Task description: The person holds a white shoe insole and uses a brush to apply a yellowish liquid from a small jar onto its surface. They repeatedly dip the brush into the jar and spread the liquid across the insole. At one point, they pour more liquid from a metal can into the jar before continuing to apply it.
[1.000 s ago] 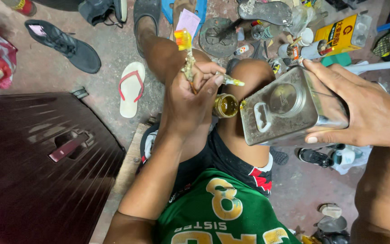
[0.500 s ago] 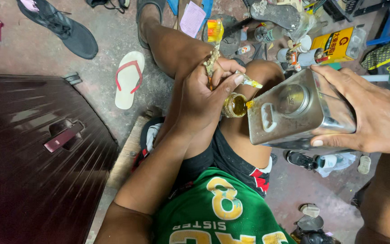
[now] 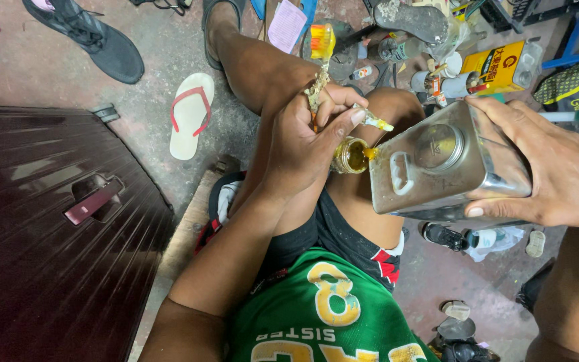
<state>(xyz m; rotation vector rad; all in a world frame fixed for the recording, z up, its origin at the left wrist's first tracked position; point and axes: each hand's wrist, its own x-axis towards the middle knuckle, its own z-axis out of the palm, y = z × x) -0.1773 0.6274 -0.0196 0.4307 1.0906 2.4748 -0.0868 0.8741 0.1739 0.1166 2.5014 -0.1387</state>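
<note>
Cluttered floor, metal can (image 3: 447,167) tilted further, glue still pouring

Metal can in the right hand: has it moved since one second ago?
No. The metal can stays tipped beside the knee, its spout at the small jar; only the camera shifted.

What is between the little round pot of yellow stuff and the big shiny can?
Only a thin yellow stream runs from the metal can in the right hand to the small container in the left hand, in the head view.
</note>
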